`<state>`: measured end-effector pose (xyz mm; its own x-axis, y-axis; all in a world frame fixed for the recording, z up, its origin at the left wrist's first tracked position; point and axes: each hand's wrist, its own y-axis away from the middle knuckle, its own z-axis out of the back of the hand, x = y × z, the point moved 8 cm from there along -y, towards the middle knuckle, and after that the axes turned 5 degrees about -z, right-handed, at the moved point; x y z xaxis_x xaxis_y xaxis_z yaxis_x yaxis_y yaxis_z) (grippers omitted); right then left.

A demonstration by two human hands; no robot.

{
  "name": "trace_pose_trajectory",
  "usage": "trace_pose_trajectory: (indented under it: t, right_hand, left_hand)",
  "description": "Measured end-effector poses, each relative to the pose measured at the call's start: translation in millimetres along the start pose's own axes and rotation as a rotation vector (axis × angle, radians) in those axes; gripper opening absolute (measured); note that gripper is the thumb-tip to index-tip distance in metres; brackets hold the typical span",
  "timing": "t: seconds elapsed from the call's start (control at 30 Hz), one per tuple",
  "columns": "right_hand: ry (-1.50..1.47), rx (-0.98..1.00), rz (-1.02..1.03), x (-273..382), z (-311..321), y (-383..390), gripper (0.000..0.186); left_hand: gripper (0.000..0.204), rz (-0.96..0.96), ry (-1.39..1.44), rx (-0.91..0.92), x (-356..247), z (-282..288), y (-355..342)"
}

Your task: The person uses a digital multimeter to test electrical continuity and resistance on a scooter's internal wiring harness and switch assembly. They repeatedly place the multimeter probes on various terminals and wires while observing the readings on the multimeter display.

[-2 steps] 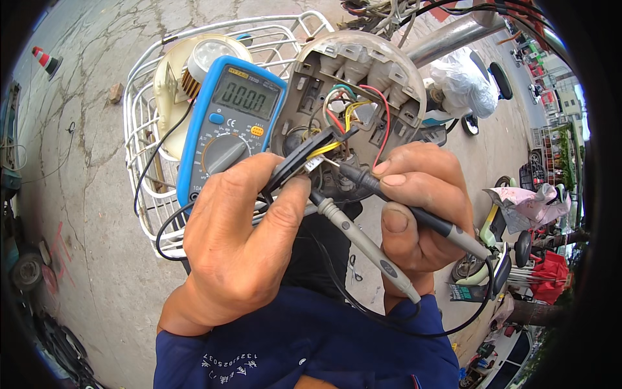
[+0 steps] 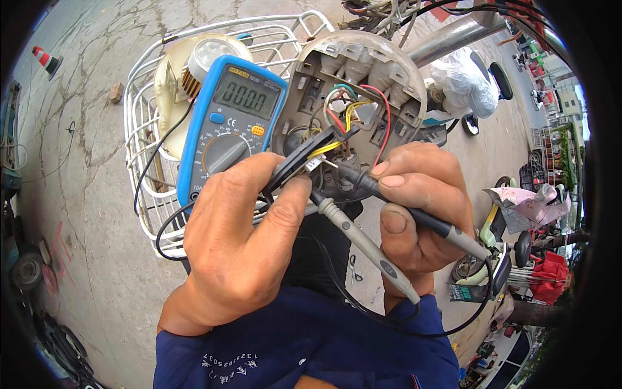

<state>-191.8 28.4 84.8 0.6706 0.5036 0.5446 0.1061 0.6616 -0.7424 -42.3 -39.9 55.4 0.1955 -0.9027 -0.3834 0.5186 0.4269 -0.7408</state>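
My left hand (image 2: 246, 240) is closed on a black plastic piece (image 2: 301, 155) with a white connector (image 2: 314, 162) and yellow wires, and on a grey test probe (image 2: 359, 245) slanting down to the right. My right hand (image 2: 421, 214) pinches a dark probe (image 2: 437, 224), its tip at the connector. Behind them, a blue-cased multimeter (image 2: 249, 104) with digits on its display leans beside an opened round lamp housing (image 2: 405, 71) with red, yellow, green and white wires inside. Where the probe tips exactly make contact is hard to see.
A white wire basket (image 2: 139, 84) holds a cream housing (image 2: 168, 120) behind the meter. A metal bar (image 2: 453, 39) and white plastic bag (image 2: 466, 81) are at upper right. A traffic cone (image 2: 45, 58) stands far left. Parked scooters (image 2: 499, 217) and a red cover (image 2: 547, 279) line the right.
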Motion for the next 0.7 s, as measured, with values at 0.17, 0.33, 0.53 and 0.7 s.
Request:
trace_pose_trajectory:
  t: [0.17,0.33,0.53,0.7]
  right_hand:
    - [-0.011,-0.01,0.004,-1.2,-2.0,1.0,0.021]
    - [-0.002,0.002,-0.012,-1.0,-1.3,1.4,0.02]
    - [0.011,-0.004,-0.031,-3.2,-4.2,2.4,0.021]
    - [0.0,-0.007,-0.023,-3.0,-2.2,0.5,0.02]
  left_hand:
    - [0.032,-0.005,-0.008,0.002,0.5,-0.2,1.5]
    - [0.032,0.002,-0.003,0.024,-0.5,0.5,0.8]
    - [0.032,0.01,0.01,0.028,1.2,0.2,0.6]
    - [0.032,0.021,0.014,0.037,1.2,0.3,-0.6]
